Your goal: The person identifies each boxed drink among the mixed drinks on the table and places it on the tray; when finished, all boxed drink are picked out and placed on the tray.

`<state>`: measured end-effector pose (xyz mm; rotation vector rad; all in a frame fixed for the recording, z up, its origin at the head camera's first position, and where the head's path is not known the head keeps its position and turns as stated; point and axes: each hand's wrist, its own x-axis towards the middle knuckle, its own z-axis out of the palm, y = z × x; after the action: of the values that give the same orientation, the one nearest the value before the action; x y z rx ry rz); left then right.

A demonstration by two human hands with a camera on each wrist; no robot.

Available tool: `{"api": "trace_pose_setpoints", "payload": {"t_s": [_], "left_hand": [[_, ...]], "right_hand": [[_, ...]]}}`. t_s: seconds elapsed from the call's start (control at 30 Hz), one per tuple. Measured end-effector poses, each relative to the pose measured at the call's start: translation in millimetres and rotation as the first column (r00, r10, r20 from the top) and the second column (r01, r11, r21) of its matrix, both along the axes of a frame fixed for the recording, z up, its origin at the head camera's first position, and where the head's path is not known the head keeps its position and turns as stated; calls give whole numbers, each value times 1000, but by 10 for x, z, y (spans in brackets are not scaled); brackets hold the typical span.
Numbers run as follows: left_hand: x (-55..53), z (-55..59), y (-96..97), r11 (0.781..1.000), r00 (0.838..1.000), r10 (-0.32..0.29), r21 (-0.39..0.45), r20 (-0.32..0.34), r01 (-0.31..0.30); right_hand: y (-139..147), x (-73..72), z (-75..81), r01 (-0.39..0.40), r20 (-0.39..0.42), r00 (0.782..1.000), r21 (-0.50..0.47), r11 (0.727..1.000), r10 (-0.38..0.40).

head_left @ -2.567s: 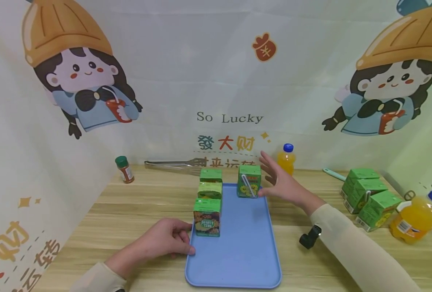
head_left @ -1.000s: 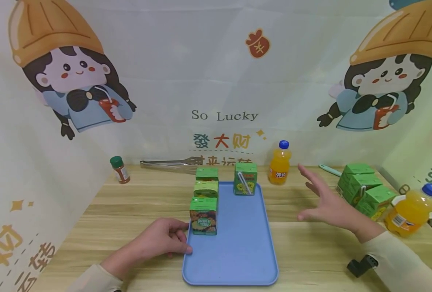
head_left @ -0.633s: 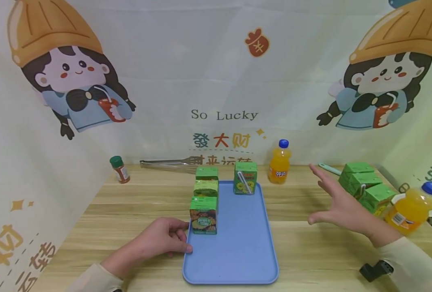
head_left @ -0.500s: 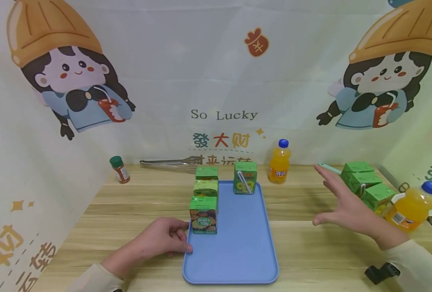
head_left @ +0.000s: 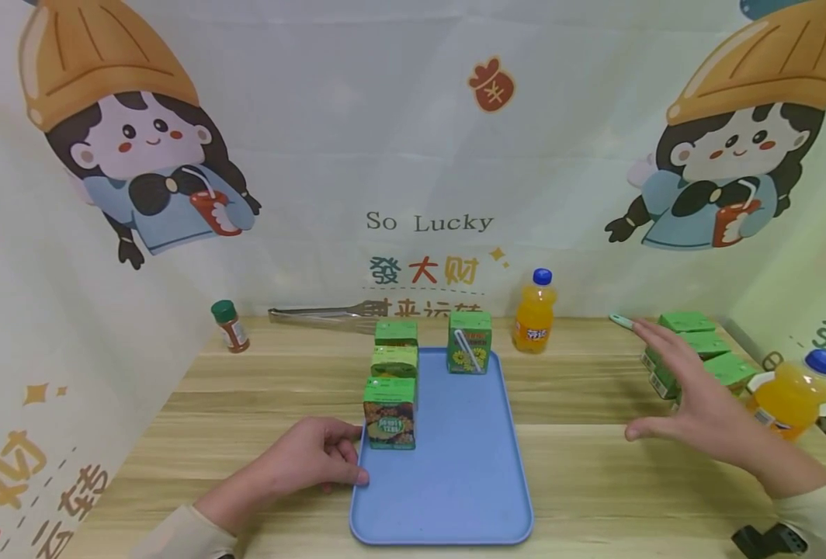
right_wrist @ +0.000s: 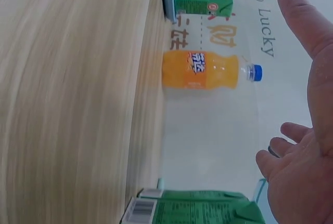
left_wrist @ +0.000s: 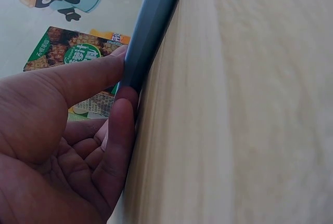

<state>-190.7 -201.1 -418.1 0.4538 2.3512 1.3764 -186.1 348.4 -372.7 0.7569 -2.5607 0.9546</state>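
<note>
My left hand (head_left: 315, 458) grips the left rim of the blue tray (head_left: 455, 481), thumb and a finger on its edge; the left wrist view shows the tray's side (left_wrist: 151, 31) between them. On the tray's left side stand three green juice cartons in a row, the nearest carton (head_left: 390, 415) with a pineapple print. One more carton (head_left: 469, 343), a straw on its front, is at the tray's far right corner. Over the table at right, my right hand (head_left: 706, 415) holds nothing, fingers spread, partly hiding a group of green juice cartons (head_left: 729, 368) from the head camera.
A large orange drink bottle (head_left: 797, 394) stands right of the carton group. Behind the tray are a small orange drink bottle (head_left: 535, 314) and metal tongs (head_left: 325, 314). A green-capped spice jar (head_left: 230, 326) stands at the back left. A light green handle (head_left: 621, 321) lies at the back right.
My right hand has left the straw-fronted carton at the tray's far corner and moved right to the carton group, fingers still spread. My left hand has stayed at the tray's rim.
</note>
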Motion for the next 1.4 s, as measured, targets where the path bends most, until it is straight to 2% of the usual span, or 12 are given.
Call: {"api": "trace_pose_setpoints", "payload": {"t_s": [0.27,0.6,0.93,1.4], "left_hand": [[6,5,4,1000,1000,0,1,3,0],[-8,-21,-4,1000,1000,-2,-10,-10,2],[2,-11,8,1000,1000,5,-14,-11,-5],[5,0,15,1000,1000,8,-12,-3,-8]], "right_hand": [[153,60,25,43,-18,999,-4,999,-43],[343,117,19,138,-14,990,56,989,-137],[482,149,-60,241,-38,970,159,957,-238],[535,91,-174,337,-80,942,202,920,-327]]}}
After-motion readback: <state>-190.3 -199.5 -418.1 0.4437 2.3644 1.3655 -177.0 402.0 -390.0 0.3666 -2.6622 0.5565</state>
